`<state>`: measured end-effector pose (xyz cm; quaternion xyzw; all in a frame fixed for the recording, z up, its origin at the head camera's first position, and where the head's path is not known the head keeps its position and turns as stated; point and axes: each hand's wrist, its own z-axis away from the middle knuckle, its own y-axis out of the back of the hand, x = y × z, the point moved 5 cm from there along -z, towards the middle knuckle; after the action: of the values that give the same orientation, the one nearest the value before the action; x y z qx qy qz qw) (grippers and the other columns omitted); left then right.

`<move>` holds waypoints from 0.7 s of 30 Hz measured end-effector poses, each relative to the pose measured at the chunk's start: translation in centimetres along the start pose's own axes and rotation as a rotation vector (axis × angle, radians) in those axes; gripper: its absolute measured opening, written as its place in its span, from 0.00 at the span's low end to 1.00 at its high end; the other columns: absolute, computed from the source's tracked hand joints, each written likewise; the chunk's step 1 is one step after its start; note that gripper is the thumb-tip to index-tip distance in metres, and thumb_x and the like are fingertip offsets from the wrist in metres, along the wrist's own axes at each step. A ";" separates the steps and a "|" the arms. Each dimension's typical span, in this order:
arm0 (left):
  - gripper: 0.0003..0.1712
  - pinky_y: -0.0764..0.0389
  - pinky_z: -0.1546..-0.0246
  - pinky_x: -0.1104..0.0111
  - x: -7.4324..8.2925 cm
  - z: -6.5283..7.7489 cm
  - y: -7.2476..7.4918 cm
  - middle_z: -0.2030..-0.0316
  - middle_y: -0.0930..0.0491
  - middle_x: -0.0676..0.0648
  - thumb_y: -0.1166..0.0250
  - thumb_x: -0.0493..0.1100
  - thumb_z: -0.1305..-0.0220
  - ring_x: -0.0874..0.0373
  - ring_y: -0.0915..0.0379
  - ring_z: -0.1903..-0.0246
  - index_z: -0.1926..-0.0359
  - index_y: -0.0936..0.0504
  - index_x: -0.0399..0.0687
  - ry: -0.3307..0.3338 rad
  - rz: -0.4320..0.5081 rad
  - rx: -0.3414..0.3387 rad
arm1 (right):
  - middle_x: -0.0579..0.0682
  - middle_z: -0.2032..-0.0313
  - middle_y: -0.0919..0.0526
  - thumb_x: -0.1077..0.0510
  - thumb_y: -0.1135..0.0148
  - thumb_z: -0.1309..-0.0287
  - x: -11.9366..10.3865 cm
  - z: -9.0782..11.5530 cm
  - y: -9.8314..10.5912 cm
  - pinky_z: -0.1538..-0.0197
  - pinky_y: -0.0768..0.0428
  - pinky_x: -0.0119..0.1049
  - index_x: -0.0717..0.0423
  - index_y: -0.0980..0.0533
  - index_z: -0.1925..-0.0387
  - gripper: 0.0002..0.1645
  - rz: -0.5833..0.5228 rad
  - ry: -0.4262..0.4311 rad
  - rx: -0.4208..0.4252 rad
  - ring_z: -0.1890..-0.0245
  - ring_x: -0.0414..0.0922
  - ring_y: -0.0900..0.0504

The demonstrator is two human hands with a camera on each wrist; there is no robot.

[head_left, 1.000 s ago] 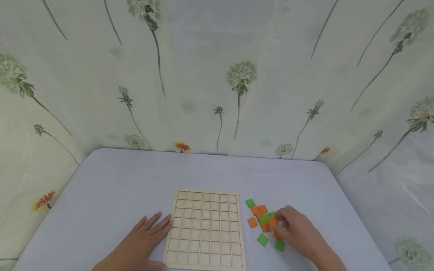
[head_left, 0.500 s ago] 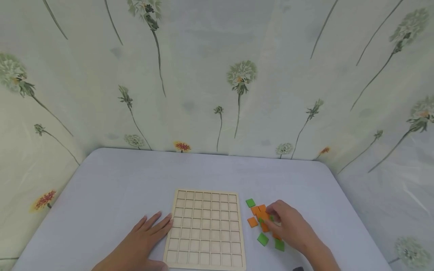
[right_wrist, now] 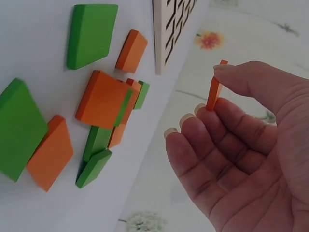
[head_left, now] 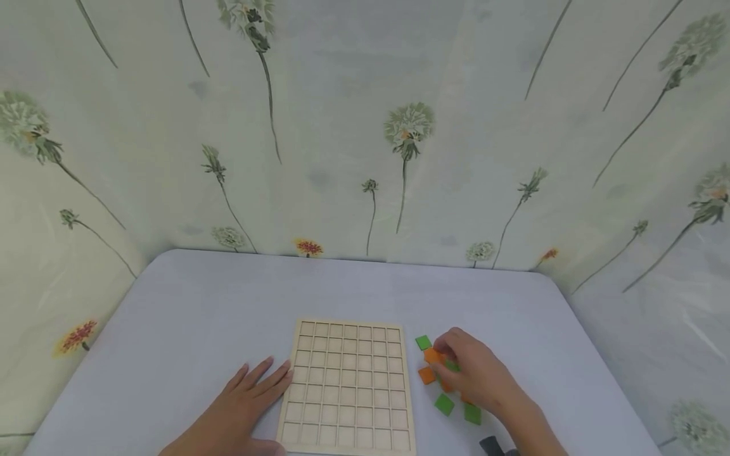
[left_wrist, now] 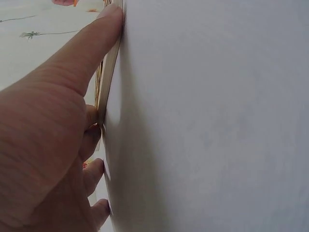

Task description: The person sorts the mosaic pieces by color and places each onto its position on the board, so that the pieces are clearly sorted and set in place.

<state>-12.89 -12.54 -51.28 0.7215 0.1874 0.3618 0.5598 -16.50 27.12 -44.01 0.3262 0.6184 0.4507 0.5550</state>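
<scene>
A pale wooden grid board [head_left: 347, 380] lies flat on the table, its visible squares bare. Against its left edge rests my left hand [head_left: 242, 402], fingers spread and fairly straight; in the left wrist view the thumb [left_wrist: 104, 34] lies along the board's side. Right of the board, my right hand [head_left: 476, 370] is over a loose pile of square tiles. Between thumb and fingertips it pinches a thin orange tile [right_wrist: 214, 89], held above the pile. Green tiles [right_wrist: 91, 36] and orange tiles [right_wrist: 101, 99] overlap below, partly hidden by this hand in the head view.
A white cloth covers the table [head_left: 228, 297]. Behind it hangs a curtain [head_left: 331, 126] printed with dandelions. Single green tiles [head_left: 444, 404] lie at the pile's near side. A black object [head_left: 492, 445] shows beside the right wrist.
My right hand has shifted left and slightly away over the pile, carrying an orange tile. The black object has come into view by the wrist. My left hand stays at the board.
</scene>
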 end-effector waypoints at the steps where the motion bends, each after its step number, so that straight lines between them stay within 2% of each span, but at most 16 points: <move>1: 0.64 0.37 0.34 0.31 0.0 0.0 -0.1 0.22 0.36 0.44 0.42 0.84 0.45 0.36 0.44 0.24 0.22 0.32 0.43 0.006 0.012 -0.003 | 0.39 0.63 0.24 0.54 0.25 0.38 -0.1 -0.1 0.0 0.59 0.20 0.36 0.50 0.18 0.55 0.12 -0.002 0.007 -0.001 0.63 0.41 0.25; 4: 0.64 0.37 0.34 0.31 -0.1 0.0 -0.1 0.22 0.36 0.45 0.42 0.85 0.46 0.36 0.44 0.24 0.22 0.32 0.44 0.018 0.022 -0.007 | 0.38 0.64 0.25 0.55 0.26 0.37 -0.5 -0.5 -0.1 0.60 0.21 0.35 0.50 0.19 0.54 0.12 -0.018 0.025 -0.005 0.63 0.41 0.25; 13: 0.65 0.39 0.31 0.32 0.1 -0.2 0.2 0.22 0.36 0.44 0.42 0.85 0.46 0.37 0.45 0.24 0.22 0.33 0.43 0.033 0.023 -0.045 | 0.37 0.59 0.22 0.56 0.26 0.38 -1.3 -1.6 -0.8 0.55 0.17 0.37 0.49 0.18 0.54 0.12 -0.063 0.058 -0.005 0.60 0.38 0.23; 21: 0.65 0.39 0.31 0.32 0.0 -0.1 0.1 0.22 0.36 0.45 0.41 0.85 0.47 0.36 0.45 0.24 0.22 0.33 0.43 0.042 0.034 -0.039 | 0.40 0.61 0.23 0.59 0.27 0.38 -2.2 -2.3 -1.3 0.61 0.21 0.34 0.51 0.18 0.55 0.11 -0.083 0.095 -0.007 0.63 0.42 0.25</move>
<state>-13.00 -12.49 -51.14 0.7057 0.1798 0.3899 0.5636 -18.29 24.14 -44.37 0.2768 0.6556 0.4442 0.5443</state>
